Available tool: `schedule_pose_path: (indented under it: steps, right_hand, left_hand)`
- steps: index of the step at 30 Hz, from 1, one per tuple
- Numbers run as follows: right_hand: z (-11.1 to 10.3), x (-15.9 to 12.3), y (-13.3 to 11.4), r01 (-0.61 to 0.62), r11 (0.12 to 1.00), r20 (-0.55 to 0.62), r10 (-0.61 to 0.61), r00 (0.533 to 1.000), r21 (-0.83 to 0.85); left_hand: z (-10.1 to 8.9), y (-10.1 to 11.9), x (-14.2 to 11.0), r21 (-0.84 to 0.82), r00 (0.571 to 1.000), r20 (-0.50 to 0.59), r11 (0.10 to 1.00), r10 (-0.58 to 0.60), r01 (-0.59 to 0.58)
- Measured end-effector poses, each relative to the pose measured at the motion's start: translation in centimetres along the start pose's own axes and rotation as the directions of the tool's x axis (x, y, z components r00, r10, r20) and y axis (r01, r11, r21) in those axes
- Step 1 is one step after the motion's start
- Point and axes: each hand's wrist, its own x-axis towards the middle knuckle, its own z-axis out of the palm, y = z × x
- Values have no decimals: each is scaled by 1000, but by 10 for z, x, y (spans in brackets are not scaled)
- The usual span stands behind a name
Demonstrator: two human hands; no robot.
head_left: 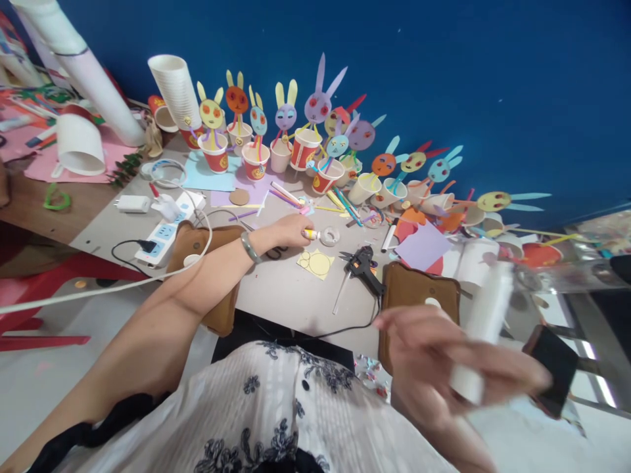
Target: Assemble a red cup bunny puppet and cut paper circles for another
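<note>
My left hand (pixel 293 230) reaches over the table, fingers closed on a small yellow-and-white tube (pixel 310 234) whose kind I cannot make out. Close by lie a roll of clear tape (pixel 330 236) and a yellow paper piece (pixel 316 263) with circles drawn on it. My right hand (pixel 434 361), smeared by motion, is raised at the lower right with a thick white cylinder (pixel 486 322) between its fingers. Left of that hand, a black glue gun (pixel 363 269) rests on the table with a glue stick at its back end.
Paper-cup rabbits (pixel 214 151) line the wall side. A stack of white cups (pixel 173 89) leans at the back left. A power strip (pixel 170 230) with cables lies at the left. Purple paper (pixel 422 246) and a black marker (pixel 389 235) are right of centre; a phone (pixel 551 369) is at the right.
</note>
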Motion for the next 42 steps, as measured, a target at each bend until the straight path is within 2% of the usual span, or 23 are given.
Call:
schedule_pose_path:
  steps: [1, 2, 5, 7, 10, 14, 19, 21, 23, 25, 28, 32, 35, 37, 42]
  right_hand:
    - [6, 1, 6, 93, 996, -90, -93, 992, 2]
    - [12, 1, 13, 182, 982, -114, -187, 976, -54]
    - [20, -8, 37, 269, 886, -11, -295, 956, -378]
    - [15, -20, 50, 254, 818, 53, -266, 963, -517]
    - [-3, -40, 62, 194, 763, 76, -188, 979, -617]
    - [-24, -57, 69, 151, 679, 79, -135, 988, -719]
    - [-42, -63, 76, 121, 572, 53, -134, 990, -811]
    - [-52, -59, 84, 24, 539, -20, -75, 997, -842]
    - [-65, -51, 96, -149, 512, -139, 58, 989, -846]
    - [-77, -38, 111, -297, 482, -225, 203, 953, -824]
    - [-90, -12, 138, -410, 438, -258, 366, 894, -800]
    - [-96, 17, 170, -506, 340, -299, 507, 808, -793]
    - [-92, 26, 185, -557, 329, -313, 566, 763, -762]
    - [-86, 27, 189, -566, 361, -284, 595, 752, -741]
    - [-68, 25, 185, -543, 438, -205, 611, 764, -716]
  left_hand:
    - [-1, 3, -2, 22, 999, 31, 1000, -15, 14]
    - [-2, 6, -4, 48, 998, 58, 999, -27, 24]
    - [-3, 11, -7, 118, 993, 114, 993, -41, 27]
    - [-2, 13, -8, 142, 991, 126, 989, -49, 31]
    - [2, 15, -8, 153, 991, 124, 988, -55, 36]
    - [10, 22, -8, 172, 992, 120, 985, -47, 26]
    - [25, 30, -5, 211, 993, 101, 977, -53, 31]
    - [31, 29, -2, 231, 993, 100, 972, -69, 44]
    - [35, 27, 1, 239, 993, 97, 970, -63, 38]
    - [37, 25, 2, 235, 994, 96, 972, -55, 31]
    - [36, 23, 3, 219, 994, 94, 975, -51, 30]
    - [27, 21, 2, 185, 995, 86, 982, -53, 37]
    - [17, 16, 2, 178, 996, 56, 982, -70, 60]
    - [10, 12, 4, 179, 995, 21, 980, -96, 91]
    - [-4, 5, 5, 191, 982, -81, 964, -171, 183]
